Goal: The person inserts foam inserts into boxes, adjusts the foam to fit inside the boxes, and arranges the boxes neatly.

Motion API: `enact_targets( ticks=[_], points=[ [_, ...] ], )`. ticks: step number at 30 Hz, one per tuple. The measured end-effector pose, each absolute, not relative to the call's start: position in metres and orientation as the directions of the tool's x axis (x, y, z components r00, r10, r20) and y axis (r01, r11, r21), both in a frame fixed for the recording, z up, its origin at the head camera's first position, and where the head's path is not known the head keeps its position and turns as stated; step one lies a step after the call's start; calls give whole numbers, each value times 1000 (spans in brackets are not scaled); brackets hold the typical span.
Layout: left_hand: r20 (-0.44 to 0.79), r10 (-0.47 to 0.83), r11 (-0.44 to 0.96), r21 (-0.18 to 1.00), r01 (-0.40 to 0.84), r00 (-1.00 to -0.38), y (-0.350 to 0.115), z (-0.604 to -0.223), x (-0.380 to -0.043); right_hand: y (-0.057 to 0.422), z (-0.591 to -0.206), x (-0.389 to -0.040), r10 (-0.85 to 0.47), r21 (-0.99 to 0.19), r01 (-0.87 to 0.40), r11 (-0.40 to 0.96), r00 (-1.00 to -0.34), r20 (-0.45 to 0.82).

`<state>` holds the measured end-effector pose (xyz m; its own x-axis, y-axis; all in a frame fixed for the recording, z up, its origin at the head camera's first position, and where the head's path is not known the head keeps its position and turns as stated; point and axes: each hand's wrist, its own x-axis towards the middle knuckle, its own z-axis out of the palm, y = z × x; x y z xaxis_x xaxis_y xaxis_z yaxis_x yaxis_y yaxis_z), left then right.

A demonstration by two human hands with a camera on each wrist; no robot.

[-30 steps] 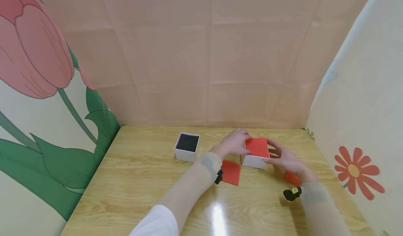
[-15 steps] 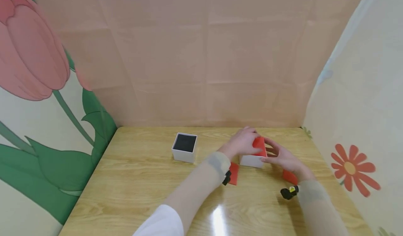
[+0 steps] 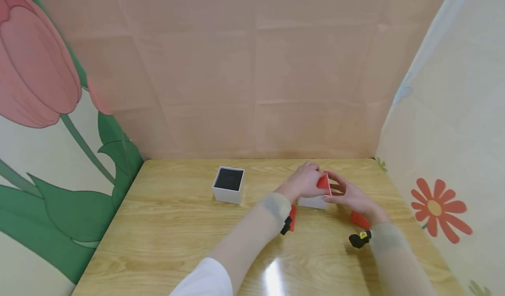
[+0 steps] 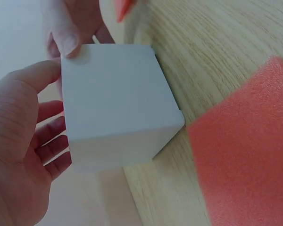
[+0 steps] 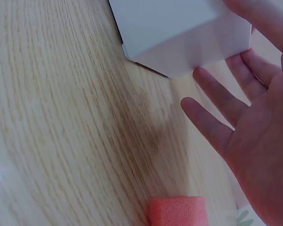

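Note:
A white square box (image 3: 311, 202) stands on the wooden table, red foam sheet (image 3: 325, 183) at its top. My left hand (image 3: 304, 181) reaches over the box and covers most of this sheet. In the left wrist view, its thumb lies at the box's top edge and its loosely bent fingers touch the top. My right hand (image 3: 349, 196) steadies the box at its right front corner, thumb on the near face and fingers along the right side. Another red foam sheet (image 4: 245, 146) lies flat before the box, partly behind my left wrist in the head view.
To the left stands a second white box (image 3: 228, 196) with black foam (image 3: 229, 179) inside. A thick red foam piece (image 5: 179, 211) lies beside my right wrist. Pink cloth (image 3: 252, 90) hangs behind the table, with flower-printed cloth (image 3: 438, 112) at the sides.
My left hand has moved right across the box top and now hides more of the red sheet. My right hand keeps its place on the box. The head view has shifted slightly.

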<state>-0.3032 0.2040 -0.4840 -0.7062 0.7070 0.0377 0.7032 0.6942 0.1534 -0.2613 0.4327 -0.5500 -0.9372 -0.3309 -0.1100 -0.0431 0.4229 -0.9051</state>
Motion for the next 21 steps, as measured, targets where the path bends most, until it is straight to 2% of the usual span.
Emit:
enact_targets(
  ticks=[10,21],
  points=[
    [-18,668,721,264,641,-744,205,-482,-306,429,-549,-261,-338,-896,-78,437,-937,-83],
    [-13,663,734,206,647,-748,202,-481,-310,424,-553,-263,-337,-906,-73,416,-938,-79]
  ],
)
